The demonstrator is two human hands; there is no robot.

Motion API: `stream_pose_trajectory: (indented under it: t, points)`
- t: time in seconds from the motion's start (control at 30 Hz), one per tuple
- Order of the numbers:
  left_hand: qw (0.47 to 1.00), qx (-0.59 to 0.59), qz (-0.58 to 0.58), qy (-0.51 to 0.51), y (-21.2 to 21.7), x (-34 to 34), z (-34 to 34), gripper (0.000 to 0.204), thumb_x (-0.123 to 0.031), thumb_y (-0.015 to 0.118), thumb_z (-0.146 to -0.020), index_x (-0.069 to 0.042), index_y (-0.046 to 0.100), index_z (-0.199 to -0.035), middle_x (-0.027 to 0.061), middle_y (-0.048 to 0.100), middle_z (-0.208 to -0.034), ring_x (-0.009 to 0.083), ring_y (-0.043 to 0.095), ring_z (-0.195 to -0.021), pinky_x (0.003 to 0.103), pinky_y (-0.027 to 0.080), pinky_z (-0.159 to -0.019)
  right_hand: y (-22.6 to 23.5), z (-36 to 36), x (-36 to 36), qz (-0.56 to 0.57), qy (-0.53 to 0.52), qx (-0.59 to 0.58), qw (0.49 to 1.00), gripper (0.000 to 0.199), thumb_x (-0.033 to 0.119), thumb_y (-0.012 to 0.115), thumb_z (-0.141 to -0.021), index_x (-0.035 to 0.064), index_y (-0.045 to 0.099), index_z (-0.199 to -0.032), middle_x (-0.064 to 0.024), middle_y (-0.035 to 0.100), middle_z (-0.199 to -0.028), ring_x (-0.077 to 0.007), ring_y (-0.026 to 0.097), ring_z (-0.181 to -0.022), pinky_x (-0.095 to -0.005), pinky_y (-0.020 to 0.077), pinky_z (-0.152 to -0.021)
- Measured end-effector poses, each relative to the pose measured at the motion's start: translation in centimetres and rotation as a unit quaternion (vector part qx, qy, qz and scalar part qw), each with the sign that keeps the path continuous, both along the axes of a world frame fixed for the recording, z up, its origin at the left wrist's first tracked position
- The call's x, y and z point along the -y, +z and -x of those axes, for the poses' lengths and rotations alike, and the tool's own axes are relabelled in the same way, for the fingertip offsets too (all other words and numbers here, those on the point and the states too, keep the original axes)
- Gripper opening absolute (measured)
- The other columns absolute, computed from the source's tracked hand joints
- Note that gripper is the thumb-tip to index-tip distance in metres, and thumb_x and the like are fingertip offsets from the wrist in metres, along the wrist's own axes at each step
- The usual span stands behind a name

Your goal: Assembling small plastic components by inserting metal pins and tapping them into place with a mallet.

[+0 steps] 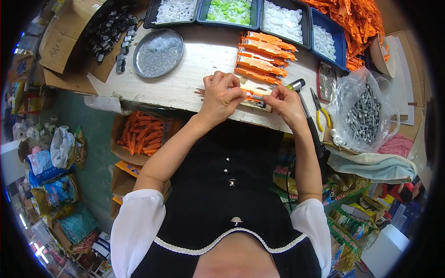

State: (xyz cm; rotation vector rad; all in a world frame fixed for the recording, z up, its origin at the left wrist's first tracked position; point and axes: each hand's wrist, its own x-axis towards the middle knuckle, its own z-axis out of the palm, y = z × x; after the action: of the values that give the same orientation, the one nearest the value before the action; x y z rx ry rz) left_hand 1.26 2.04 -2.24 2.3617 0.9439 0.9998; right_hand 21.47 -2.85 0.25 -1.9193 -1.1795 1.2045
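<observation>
From my remote seat I see both hands meeting at the near edge of the pale wooden worktop [194, 69]. My left hand [221, 95] is curled, fingertips pinching one end of a small orange plastic piece [253, 96], and my right hand [286, 103] is closed on its other end; the piece sits between them, just above the worktop edge. It may carry a grey metal part, though the fingers hide most of it. Just beyond lies a row of finished orange plastic pieces [263, 58]. A round metal dish [157, 53] sits well to the left, yellow-handled pliers [320, 111] near the right.
</observation>
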Motion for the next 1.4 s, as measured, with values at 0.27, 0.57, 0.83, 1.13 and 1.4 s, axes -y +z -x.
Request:
stream_pose_trajectory:
  t: [0.27, 0.57, 0.83, 1.13, 1.4]
  points:
    - [1.0, 0.002, 0.013, -0.009, 0.1, -0.1, 0.1, 0.008, -0.013, 0.071, -0.068, -0.015, 0.065, -0.073, -0.0043, 0.054, -0.084, 0.0148, 0.047, -0.087, 0.033, 0.027, -0.079, 0.0, 0.0, -0.2, 0.001, 0.01, -0.008, 1.0, 0.022, 0.016, 0.07, -0.076, 0.0078, 0.052, -0.067, 0.006, 0.048, -0.057, -0.0025, 0.038, -0.049, -0.02, 0.0262, -0.044]
    - [0.999, 0.0, 0.037, -0.013, -0.1, -0.1, 0.2, 0.008, -0.013, 0.071, -0.068, -0.014, 0.067, -0.074, -0.0039, 0.055, -0.086, 0.0153, 0.045, -0.089, 0.032, 0.027, -0.079, -0.5, 0.0, 0.3, -0.027, -0.003, 0.018, 0.999, 0.024, 0.017, 0.07, -0.076, 0.007, 0.051, -0.066, 0.0057, 0.047, -0.055, -0.0031, 0.038, -0.048, -0.0204, 0.027, -0.042]
    - [1.0, -0.007, 0.027, -0.011, -0.3, -0.2, 0.0, 0.007, -0.014, 0.071, -0.069, -0.014, 0.066, -0.074, -0.0032, 0.054, -0.085, 0.0161, 0.045, -0.088, 0.032, 0.027, -0.077, -0.1, 0.6, 0.3, -0.05, 0.008, 0.056, 0.997, 0.024, 0.018, 0.071, -0.075, 0.0048, 0.052, -0.067, 0.003, 0.05, -0.054, -0.0037, 0.041, -0.044, -0.0201, 0.0294, -0.038]
    - [1.0, 0.006, 0.024, 0.001, 0.3, -0.1, -0.1, 0.008, -0.013, 0.07, -0.068, -0.012, 0.064, -0.073, -0.001, 0.054, -0.083, 0.019, 0.047, -0.087, 0.034, 0.028, -0.077, 0.5, -1.4, -0.6, -0.118, 0.053, 0.09, 0.988, 0.027, 0.027, 0.067, -0.08, 0.0032, 0.057, -0.072, 0.0001, 0.054, -0.057, -0.0069, 0.046, -0.05, -0.0243, 0.0375, -0.045]
    - [0.999, 0.018, 0.035, 0.0, 0.6, 0.2, -0.3, 0.009, -0.01, 0.071, -0.069, -0.013, 0.064, -0.074, -0.0002, 0.055, -0.082, 0.0187, 0.047, -0.087, 0.033, 0.028, -0.077, 1.5, -21.3, -7.8, -0.284, -0.198, 0.443, 0.827, 0.018, 0.021, 0.059, -0.081, 0.0048, 0.063, -0.087, -0.0127, 0.064, -0.076, -0.0263, 0.062, -0.072, -0.0348, 0.0475, -0.065]
